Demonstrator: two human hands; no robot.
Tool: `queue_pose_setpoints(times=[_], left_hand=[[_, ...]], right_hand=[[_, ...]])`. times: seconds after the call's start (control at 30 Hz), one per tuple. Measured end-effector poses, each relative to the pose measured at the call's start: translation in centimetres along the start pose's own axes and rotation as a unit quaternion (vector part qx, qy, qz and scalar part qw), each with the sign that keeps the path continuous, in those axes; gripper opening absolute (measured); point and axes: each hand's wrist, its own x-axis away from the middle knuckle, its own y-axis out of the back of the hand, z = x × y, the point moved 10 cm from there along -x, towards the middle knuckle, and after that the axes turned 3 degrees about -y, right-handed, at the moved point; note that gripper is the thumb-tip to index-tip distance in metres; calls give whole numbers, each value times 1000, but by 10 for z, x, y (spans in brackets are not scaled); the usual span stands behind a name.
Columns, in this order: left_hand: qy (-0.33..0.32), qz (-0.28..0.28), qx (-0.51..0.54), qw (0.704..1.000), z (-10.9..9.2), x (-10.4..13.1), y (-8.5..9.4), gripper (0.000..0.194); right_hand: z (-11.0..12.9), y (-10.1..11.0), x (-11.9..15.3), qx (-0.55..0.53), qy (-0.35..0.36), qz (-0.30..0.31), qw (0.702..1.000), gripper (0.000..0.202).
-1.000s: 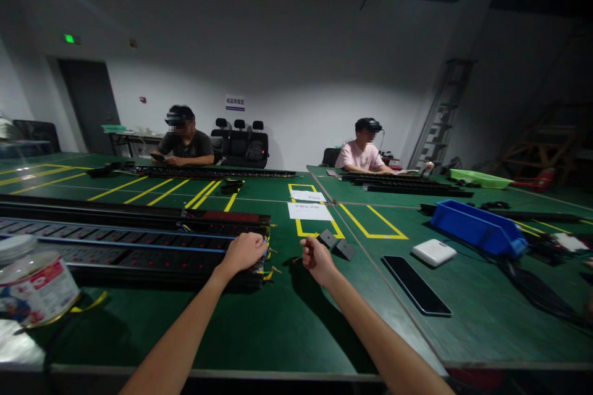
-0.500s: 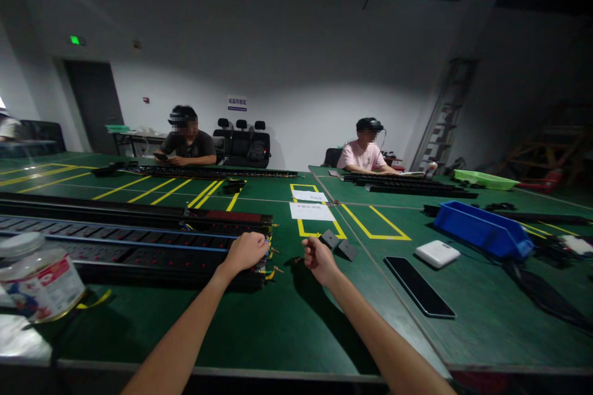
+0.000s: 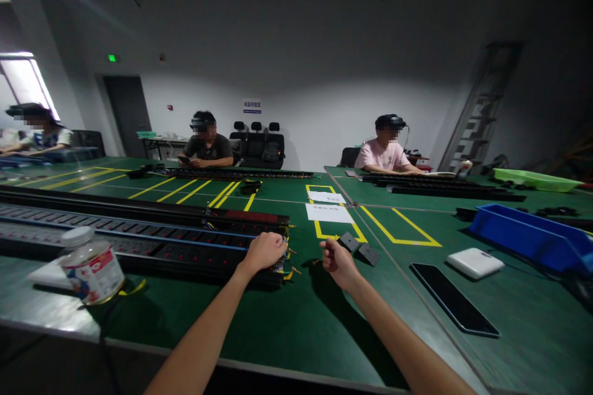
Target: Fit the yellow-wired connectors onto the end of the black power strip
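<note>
Long black strips [image 3: 185, 253] with red dots and a blue edge lie across the left of the green table [image 3: 259, 327]. My left hand [image 3: 265, 251] rests on their right end with its fingers curled down; whatever is under the fingers is hidden. Wires with yellow and brass-coloured tips [image 3: 293, 273] stick out beside it. Right of that end, my right hand [image 3: 340, 264] is held above the table with thumb and fingers pinched together; anything between them is too small to make out. Two small dark blocks [image 3: 368, 253] lie just beyond it.
A labelled jar [image 3: 92, 271] stands at the left. To the right lie a phone [image 3: 451, 299], a white case [image 3: 475, 263] and a blue bin [image 3: 528, 237]. White paper labels [image 3: 328, 213] lie ahead. Several people sit at the far side.
The camera view has turned left, so the scene sits further right and a person at the far left shows more. Both hands look much the same against the table.
</note>
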Motion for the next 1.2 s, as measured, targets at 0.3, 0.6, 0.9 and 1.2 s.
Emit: queue_pose_setpoints(times=[0.3,0.6,0.9,1.2], left_hand=[[-5,-5,3,1000,-2,2,2,29],[-4,-8,4,1000,-1,1,0,27],[-8,-4,2,1000,-2,2,1,27],[5,5,3,1000,-2,3,2,29]], right_hand=[[-1,1,1,1,-1,-3,1000,19],[-3,1,-3,-5,0,5,1000,18],[0,0,2,-2,-3,1,1000,18],[0,0,4,5,-8,-6,1000,17]])
